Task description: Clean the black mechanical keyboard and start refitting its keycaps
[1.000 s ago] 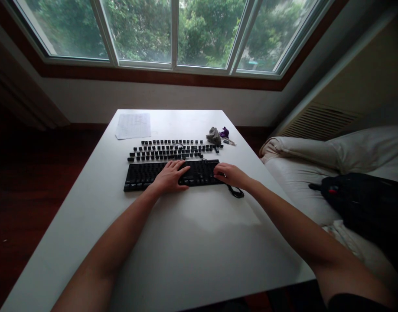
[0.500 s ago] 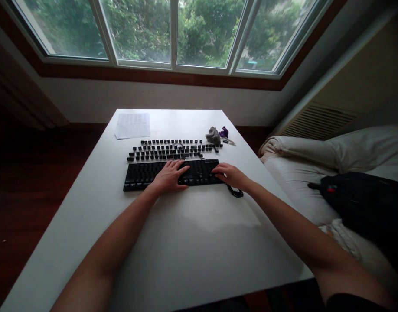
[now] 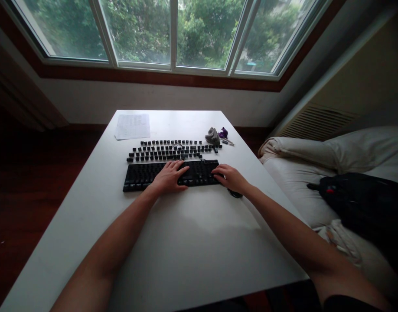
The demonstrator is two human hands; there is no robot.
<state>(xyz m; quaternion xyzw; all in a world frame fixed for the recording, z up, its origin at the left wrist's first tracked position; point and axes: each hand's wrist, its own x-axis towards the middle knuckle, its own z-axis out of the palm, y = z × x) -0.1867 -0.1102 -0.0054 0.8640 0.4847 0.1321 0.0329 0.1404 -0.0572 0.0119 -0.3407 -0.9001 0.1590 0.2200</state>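
Observation:
A black keyboard [image 3: 143, 177] lies across the white table. My left hand [image 3: 170, 177] rests on its middle with thumb and fingers spread, the palm's near side reaching the table. At the keyboard's right end is my right hand [image 3: 230, 177], its fingers bent together in a pinch over the number-pad side. Whatever sits between those fingertips is too small to make out. Behind the keyboard, loose black keycaps [image 3: 163, 152] stand in several rows on the table. Beneath my right hand, part of a coiled black cable [image 3: 235, 194] shows.
On the white table [image 3: 186, 242], a paper sheet [image 3: 132, 126] lies at the back left. A grey cloth [image 3: 212, 136], a purple bundle [image 3: 223, 132] and slim tools [image 3: 229, 142] sit at the back right. Right of the table, a sofa [image 3: 290, 173] holds a black bag [image 3: 364, 199].
My right hand has shifted very slightly toward me and now covers more of the coiled cable. My left hand stays in place on the keyboard.

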